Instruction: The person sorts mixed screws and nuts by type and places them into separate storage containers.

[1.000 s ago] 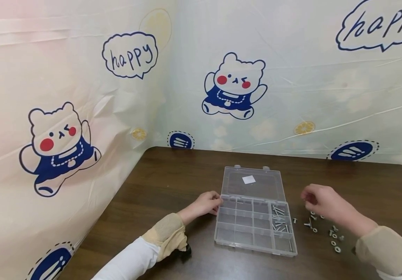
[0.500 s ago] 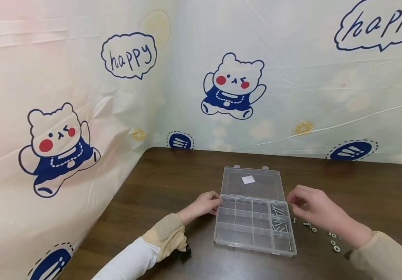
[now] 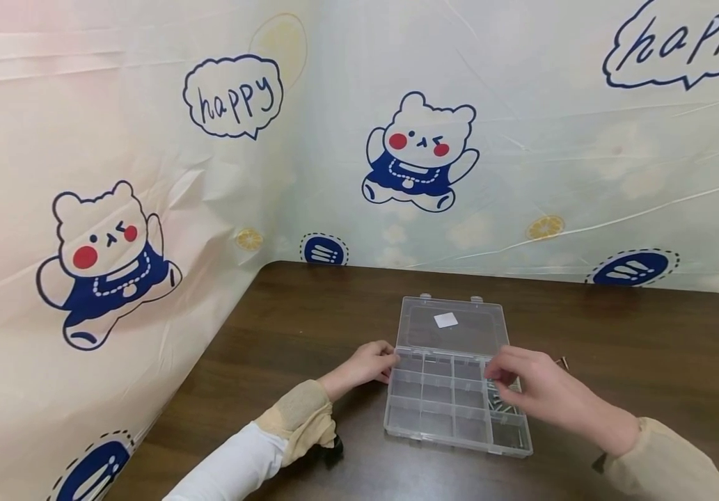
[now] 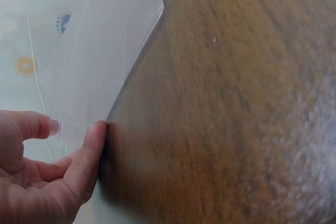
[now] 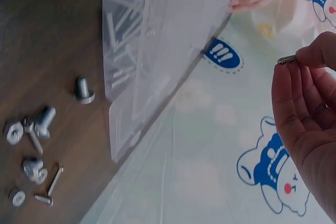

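A clear plastic compartment box (image 3: 438,422) lies on the table with its lid (image 3: 484,323) folded back. My left hand (image 3: 368,363) grips the box's left edge between thumb and fingers, as the left wrist view also shows. My right hand (image 3: 537,385) is above the box's right column, pinching a small metal screw (image 5: 287,60) between thumb and fingertips. Below it, several long screws (image 5: 123,27) lie in the right-hand compartments, partly hidden by that hand in the head view. The left and middle columns hold nothing that I can make out.
Loose bolts (image 5: 82,90), nuts (image 5: 14,131) and screws (image 5: 52,184) lie on the brown table (image 3: 309,306) right of the box, mostly behind my right arm in the head view. A patterned curtain (image 3: 334,139) hangs at the back and left.
My right hand has moved left from over the loose hardware to above the box's right compartments. The left hand and the box have stayed in place.
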`<state>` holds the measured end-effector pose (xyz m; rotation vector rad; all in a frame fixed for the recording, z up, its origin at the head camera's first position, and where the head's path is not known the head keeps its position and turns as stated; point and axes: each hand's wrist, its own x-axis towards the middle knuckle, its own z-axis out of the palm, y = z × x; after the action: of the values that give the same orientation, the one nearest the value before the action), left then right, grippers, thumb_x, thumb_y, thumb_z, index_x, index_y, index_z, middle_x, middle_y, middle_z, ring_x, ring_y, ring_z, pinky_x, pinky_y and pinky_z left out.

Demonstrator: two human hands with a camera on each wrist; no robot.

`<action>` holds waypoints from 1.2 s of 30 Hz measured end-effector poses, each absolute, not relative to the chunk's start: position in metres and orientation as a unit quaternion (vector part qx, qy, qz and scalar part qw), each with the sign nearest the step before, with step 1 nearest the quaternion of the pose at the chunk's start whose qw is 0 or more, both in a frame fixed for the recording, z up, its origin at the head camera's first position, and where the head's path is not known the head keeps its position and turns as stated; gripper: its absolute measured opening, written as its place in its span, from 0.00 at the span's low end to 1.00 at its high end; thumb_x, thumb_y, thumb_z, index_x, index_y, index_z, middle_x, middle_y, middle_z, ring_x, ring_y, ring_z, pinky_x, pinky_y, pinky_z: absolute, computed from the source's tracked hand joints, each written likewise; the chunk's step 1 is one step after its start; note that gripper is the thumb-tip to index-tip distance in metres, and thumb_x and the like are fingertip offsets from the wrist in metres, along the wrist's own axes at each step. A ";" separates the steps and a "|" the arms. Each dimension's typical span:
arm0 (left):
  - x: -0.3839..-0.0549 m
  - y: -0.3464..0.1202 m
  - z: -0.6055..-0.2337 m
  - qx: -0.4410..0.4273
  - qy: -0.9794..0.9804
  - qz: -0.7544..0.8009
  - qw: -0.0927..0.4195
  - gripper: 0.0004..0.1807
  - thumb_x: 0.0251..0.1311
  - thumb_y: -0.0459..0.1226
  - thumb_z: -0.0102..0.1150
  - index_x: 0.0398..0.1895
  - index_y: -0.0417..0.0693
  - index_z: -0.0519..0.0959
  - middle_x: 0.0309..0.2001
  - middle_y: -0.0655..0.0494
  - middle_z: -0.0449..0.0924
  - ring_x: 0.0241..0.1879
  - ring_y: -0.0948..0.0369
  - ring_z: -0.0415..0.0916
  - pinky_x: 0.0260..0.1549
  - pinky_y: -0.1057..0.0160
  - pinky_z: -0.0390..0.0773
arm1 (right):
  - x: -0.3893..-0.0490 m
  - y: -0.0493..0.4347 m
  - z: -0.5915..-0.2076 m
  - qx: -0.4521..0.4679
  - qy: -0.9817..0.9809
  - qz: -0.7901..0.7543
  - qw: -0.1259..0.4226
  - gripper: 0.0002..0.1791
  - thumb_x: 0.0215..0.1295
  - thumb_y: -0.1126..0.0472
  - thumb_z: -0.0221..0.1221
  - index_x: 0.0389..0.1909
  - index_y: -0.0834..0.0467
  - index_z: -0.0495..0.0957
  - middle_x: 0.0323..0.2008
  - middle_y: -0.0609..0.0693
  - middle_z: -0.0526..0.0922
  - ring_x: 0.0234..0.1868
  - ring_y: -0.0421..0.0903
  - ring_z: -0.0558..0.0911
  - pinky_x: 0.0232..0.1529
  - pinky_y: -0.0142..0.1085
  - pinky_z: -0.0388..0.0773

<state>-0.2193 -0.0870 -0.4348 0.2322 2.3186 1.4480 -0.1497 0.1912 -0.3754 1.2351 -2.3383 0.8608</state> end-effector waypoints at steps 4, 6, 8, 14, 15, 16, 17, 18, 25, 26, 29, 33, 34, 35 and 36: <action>-0.219 -0.087 -0.434 0.082 0.830 0.516 0.197 0.11 0.60 0.32 0.50 0.39 0.28 0.71 0.24 0.52 0.70 0.21 0.63 0.70 0.26 0.62 0.82 | -0.147 0.184 -0.380 0.455 -0.819 0.312 0.154 0.19 0.39 0.78 0.60 0.30 0.53 0.74 0.27 0.41 0.74 0.27 0.32 0.73 0.28 0.16 0.71; -0.219 -0.087 -0.434 0.081 0.830 0.516 0.197 0.11 0.60 0.32 0.50 0.39 0.28 0.71 0.25 0.51 0.70 0.21 0.63 0.70 0.26 0.62 0.82 | -0.147 0.181 -0.384 0.468 -0.813 0.311 0.153 0.18 0.39 0.78 0.59 0.29 0.54 0.73 0.27 0.41 0.73 0.27 0.32 0.73 0.28 0.16 0.71; -0.218 -0.087 -0.434 0.081 0.830 0.515 0.197 0.11 0.60 0.32 0.50 0.39 0.29 0.71 0.25 0.50 0.71 0.21 0.63 0.71 0.26 0.62 0.82 | -0.146 0.178 -0.388 0.479 -0.808 0.307 0.153 0.17 0.38 0.78 0.58 0.29 0.55 0.73 0.26 0.41 0.73 0.27 0.32 0.73 0.28 0.15 0.70; -0.218 -0.087 -0.434 0.082 0.831 0.514 0.198 0.11 0.60 0.32 0.50 0.39 0.29 0.71 0.27 0.48 0.73 0.23 0.63 0.71 0.27 0.61 0.82 | -0.141 0.172 -0.397 0.479 -0.814 0.304 0.124 0.15 0.39 0.77 0.58 0.28 0.56 0.73 0.26 0.40 0.73 0.28 0.30 0.72 0.27 0.15 0.70; -0.218 -0.087 -0.434 0.082 0.831 0.514 0.198 0.11 0.60 0.32 0.50 0.39 0.29 0.71 0.27 0.48 0.73 0.23 0.63 0.71 0.27 0.61 0.82 | -0.141 0.171 -0.398 0.478 -0.815 0.304 0.121 0.15 0.39 0.77 0.58 0.28 0.56 0.73 0.26 0.40 0.73 0.28 0.30 0.72 0.27 0.15 0.69; -0.218 -0.087 -0.434 0.083 0.831 0.514 0.198 0.11 0.60 0.32 0.50 0.39 0.29 0.71 0.26 0.48 0.73 0.23 0.63 0.71 0.27 0.61 0.82 | -0.140 0.171 -0.398 0.477 -0.816 0.304 0.119 0.15 0.39 0.76 0.59 0.27 0.55 0.73 0.26 0.40 0.73 0.28 0.30 0.72 0.27 0.15 0.69; -0.218 -0.087 -0.434 0.083 0.830 0.515 0.198 0.11 0.60 0.32 0.50 0.39 0.29 0.71 0.26 0.48 0.73 0.22 0.63 0.71 0.26 0.61 0.82 | -0.140 0.171 -0.399 0.479 -0.815 0.304 0.118 0.15 0.39 0.76 0.59 0.27 0.55 0.73 0.26 0.39 0.72 0.28 0.30 0.71 0.27 0.15 0.69; -0.218 -0.087 -0.435 0.083 0.829 0.516 0.197 0.11 0.60 0.32 0.50 0.39 0.28 0.71 0.26 0.48 0.73 0.22 0.63 0.71 0.26 0.62 0.82 | -0.140 0.170 -0.400 0.480 -0.814 0.304 0.119 0.15 0.38 0.76 0.59 0.27 0.55 0.73 0.26 0.39 0.72 0.27 0.30 0.71 0.27 0.15 0.69; -0.219 -0.088 -0.436 0.082 0.826 0.521 0.199 0.11 0.60 0.32 0.50 0.39 0.28 0.71 0.27 0.49 0.73 0.23 0.63 0.71 0.26 0.62 0.82 | -0.141 0.170 -0.404 0.486 -0.808 0.304 0.135 0.16 0.36 0.76 0.59 0.26 0.54 0.72 0.25 0.39 0.72 0.27 0.30 0.71 0.27 0.14 0.68; -0.219 -0.088 -0.436 0.082 0.826 0.521 0.199 0.11 0.60 0.32 0.50 0.39 0.28 0.71 0.27 0.49 0.73 0.23 0.63 0.71 0.26 0.62 0.82 | -0.141 0.170 -0.404 0.486 -0.808 0.304 0.135 0.16 0.36 0.76 0.59 0.26 0.54 0.72 0.25 0.39 0.72 0.27 0.30 0.71 0.27 0.14 0.68; -0.219 -0.087 -0.436 0.084 0.827 0.520 0.197 0.12 0.59 0.32 0.50 0.40 0.28 0.71 0.26 0.49 0.73 0.22 0.63 0.71 0.26 0.62 0.82 | -0.142 0.171 -0.405 0.488 -0.806 0.307 0.134 0.16 0.36 0.76 0.59 0.26 0.55 0.72 0.25 0.39 0.72 0.27 0.30 0.71 0.26 0.14 0.68; -0.219 -0.087 -0.436 0.086 0.826 0.522 0.196 0.12 0.59 0.32 0.50 0.39 0.28 0.71 0.25 0.50 0.72 0.21 0.63 0.71 0.26 0.62 0.82 | -0.142 0.172 -0.406 0.490 -0.805 0.308 0.133 0.16 0.36 0.77 0.58 0.26 0.55 0.72 0.26 0.39 0.72 0.27 0.30 0.71 0.27 0.13 0.68; -0.220 -0.087 -0.436 0.086 0.825 0.522 0.196 0.12 0.59 0.31 0.50 0.39 0.28 0.71 0.25 0.50 0.72 0.21 0.63 0.71 0.26 0.62 0.82 | -0.142 0.172 -0.407 0.490 -0.805 0.308 0.133 0.16 0.36 0.77 0.58 0.26 0.55 0.72 0.25 0.39 0.72 0.27 0.30 0.71 0.27 0.13 0.68; -0.220 -0.087 -0.436 0.085 0.825 0.523 0.196 0.11 0.59 0.31 0.50 0.39 0.28 0.71 0.24 0.50 0.71 0.21 0.63 0.71 0.26 0.62 0.82 | -0.142 0.172 -0.407 0.490 -0.805 0.307 0.134 0.16 0.36 0.77 0.58 0.26 0.55 0.72 0.25 0.39 0.72 0.27 0.30 0.71 0.27 0.13 0.68; -0.220 -0.086 -0.436 0.085 0.825 0.523 0.196 0.11 0.59 0.31 0.50 0.39 0.28 0.71 0.24 0.51 0.71 0.21 0.63 0.71 0.26 0.62 0.82 | -0.142 0.172 -0.407 0.490 -0.805 0.306 0.134 0.16 0.36 0.77 0.58 0.26 0.55 0.73 0.25 0.39 0.72 0.27 0.30 0.71 0.27 0.13 0.68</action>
<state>-0.2199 -0.0865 -0.4363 0.2380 2.3114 1.4668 -0.1419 0.1718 -0.4070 1.4215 -2.3330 0.8873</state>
